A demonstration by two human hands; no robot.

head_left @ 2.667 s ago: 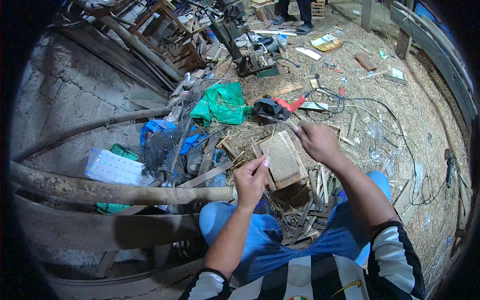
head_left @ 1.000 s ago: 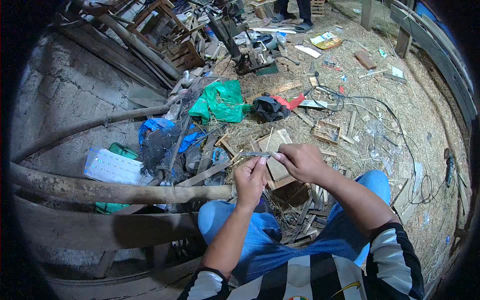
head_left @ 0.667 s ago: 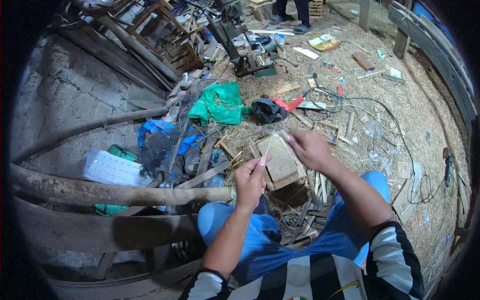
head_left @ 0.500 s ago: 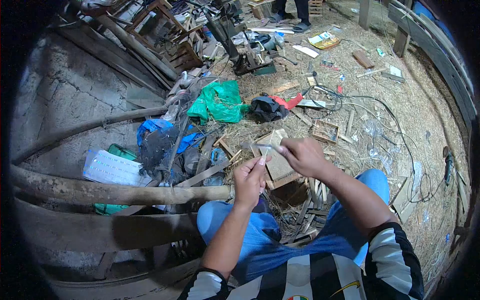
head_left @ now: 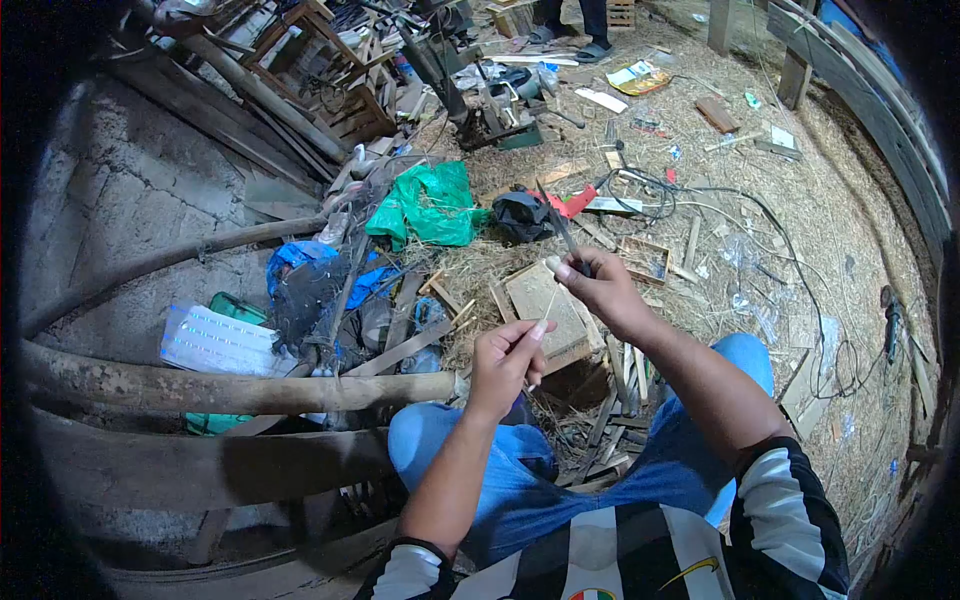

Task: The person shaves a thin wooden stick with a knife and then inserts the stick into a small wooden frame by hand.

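Observation:
My left hand (head_left: 505,365) is closed, with thumb and forefinger pinching a thin pale strip (head_left: 551,301); I cannot tell if it is wood or string. The strip slants up toward my right hand (head_left: 605,292), which is wrapped around a knife (head_left: 557,218). The knife's narrow blade points up and away, clear of the strip, while its handle is mostly hidden in my fingers. The upper end of the strip comes close to my right thumb, and whether they touch is unclear. Below both hands lies a wooden block or box (head_left: 570,335) with a pale top.
A wooden pole (head_left: 240,385) runs along my left. Ahead are a green plastic bag (head_left: 425,205), a black bag (head_left: 522,217) and a small wooden tray (head_left: 645,258). Cables (head_left: 775,215) cross the straw-covered floor at right. Another person's feet (head_left: 594,52) show at the far top.
My right hand has turned, swinging the knife blade from lying across the strip to pointing up and away. The left hand keeps its pinch and has shifted slightly lower.

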